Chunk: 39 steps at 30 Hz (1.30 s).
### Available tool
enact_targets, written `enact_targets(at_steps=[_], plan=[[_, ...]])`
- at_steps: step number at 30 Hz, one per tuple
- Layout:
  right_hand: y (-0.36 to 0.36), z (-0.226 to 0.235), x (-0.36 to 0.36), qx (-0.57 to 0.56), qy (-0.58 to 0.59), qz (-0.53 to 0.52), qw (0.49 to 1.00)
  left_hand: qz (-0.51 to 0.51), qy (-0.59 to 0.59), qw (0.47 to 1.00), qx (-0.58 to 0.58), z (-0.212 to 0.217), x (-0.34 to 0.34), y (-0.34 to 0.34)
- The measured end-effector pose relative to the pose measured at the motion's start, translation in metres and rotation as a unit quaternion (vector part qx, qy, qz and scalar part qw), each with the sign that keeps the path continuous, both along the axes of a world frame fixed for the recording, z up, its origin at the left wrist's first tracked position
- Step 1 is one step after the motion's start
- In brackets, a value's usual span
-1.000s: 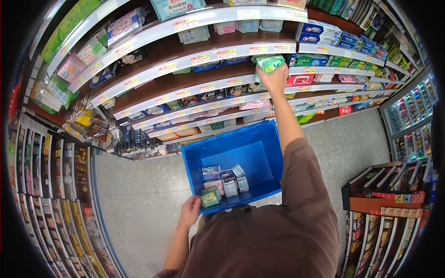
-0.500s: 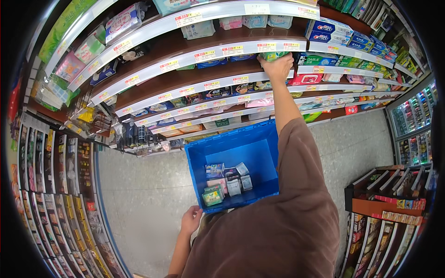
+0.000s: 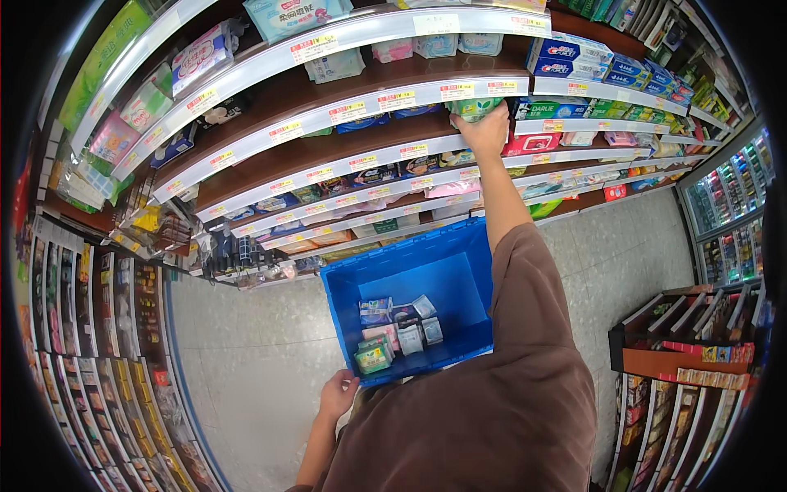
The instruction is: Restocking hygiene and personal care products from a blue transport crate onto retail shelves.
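Note:
My right hand (image 3: 484,129) reaches up to the shelving ahead, its fingers closed on a green soft package (image 3: 474,109) at the front of a shelf, just under the price strip. Low on the left, my left hand (image 3: 337,394) is curled at the near left corner of a blue plastic crate (image 3: 414,368), fingertips against its edge; some fingers are hidden. Inside the crate lie several small packs: green packs (image 3: 374,356), a purple-and-white pack (image 3: 376,309), a pink pack (image 3: 380,332) and white packs (image 3: 411,339).
Toothpaste boxes (image 3: 571,56) fill the shelf to the right of my right hand. A red package (image 3: 531,144) lies just below them. Racks of goods (image 3: 131,369) line the left, with a low display rack (image 3: 687,361) on the right. A glass-door cooler (image 3: 734,201) stands at far right.
The view has shifted slightly, so the shelves sit a little lower and farther left. My right hand keeps its grip on the green package at the shelf front. My left hand stays at the crate corner.

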State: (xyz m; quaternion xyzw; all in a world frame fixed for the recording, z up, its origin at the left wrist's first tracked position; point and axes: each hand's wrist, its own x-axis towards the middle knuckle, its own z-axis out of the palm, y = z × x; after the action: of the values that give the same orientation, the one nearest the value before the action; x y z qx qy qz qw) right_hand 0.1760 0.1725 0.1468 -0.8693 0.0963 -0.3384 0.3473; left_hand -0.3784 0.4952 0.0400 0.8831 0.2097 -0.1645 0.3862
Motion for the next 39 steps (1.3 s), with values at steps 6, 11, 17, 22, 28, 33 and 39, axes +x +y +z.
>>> enact_targets(at_steps=[6, 11, 17, 22, 28, 33, 39], plan=[[-0.008, 0.009, -0.014, 0.007, 0.034, 0.032, 0.999, -0.001, 0.0, 1.0, -0.014, -0.006, 0.0, 0.004], [-0.017, -0.02, -0.073, -0.082, -0.126, 0.015, 0.989, -0.005, 0.033, 0.999, 0.019, -0.04, 0.005, 0.027], [-0.01, -0.165, -0.237, 0.027, 0.244, 0.298, 0.923, 0.004, 0.056, 0.99, 0.132, -0.101, 0.024, 0.05], [0.032, -0.264, -0.35, -0.065, 0.502, 0.397, 0.766, -0.021, 0.114, 0.991, 0.066, -0.139, 0.034, 0.048], [0.121, -0.307, -0.369, -0.103, 0.557, 0.425, 0.705, 0.014, 0.079, 0.996, 0.049, -0.156, 0.02, 0.051], [0.186, -0.365, -0.347, -0.165, 0.575, 0.403, 0.693, 0.031, 0.059, 0.997, 0.027, -0.16, 0.008, 0.052], [0.241, -0.415, -0.328, -0.337, 0.574, 0.4, 0.63, 0.037, 0.075, 0.996, 0.004, -0.147, 0.017, 0.048]])
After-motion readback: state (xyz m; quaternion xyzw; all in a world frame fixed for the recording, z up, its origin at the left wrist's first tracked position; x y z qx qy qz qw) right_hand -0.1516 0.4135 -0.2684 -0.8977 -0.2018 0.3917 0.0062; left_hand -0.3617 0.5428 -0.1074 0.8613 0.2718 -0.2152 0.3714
